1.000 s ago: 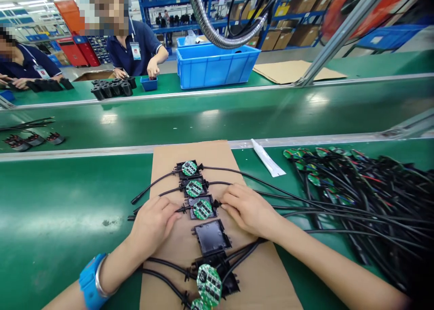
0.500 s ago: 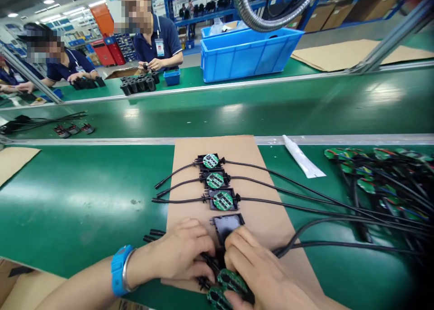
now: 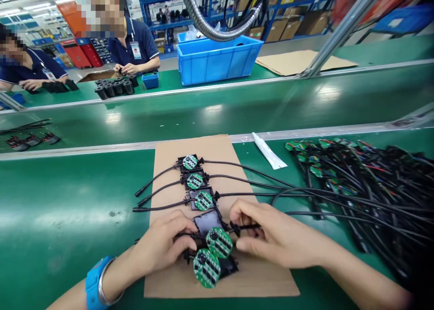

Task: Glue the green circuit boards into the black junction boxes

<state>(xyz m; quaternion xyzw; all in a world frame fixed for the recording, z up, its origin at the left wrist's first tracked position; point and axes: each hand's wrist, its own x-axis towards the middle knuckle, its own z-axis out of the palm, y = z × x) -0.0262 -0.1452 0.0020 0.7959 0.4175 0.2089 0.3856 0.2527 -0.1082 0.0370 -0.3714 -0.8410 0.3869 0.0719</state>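
On a brown cardboard sheet point(image 3: 176, 278) lie three black housings in a row, each with a round green circuit board point(image 3: 203, 200) and black cables. Below them sits an empty black housing point(image 3: 207, 221). My left hand point(image 3: 162, 246) pinches the left cable fitting of a round green board point(image 3: 219, 242) held just over that empty housing. My right hand point(image 3: 271, 235) pinches the right cable fitting point(image 3: 234, 229) of the same board. A second green board point(image 3: 206, 268) lies on another black housing just below.
A pile of black cables with green boards point(image 3: 356, 183) covers the right of the green bench. A white tube point(image 3: 268, 150) lies beyond it. Across the conveyor belt point(image 3: 217, 115) two people handle black parts point(image 3: 113, 87) beside a blue bin point(image 3: 217, 61).
Both hands came down from the third housing to the loose boards, then lifted one board by its cables up to the empty housing. The camera swung right and back.
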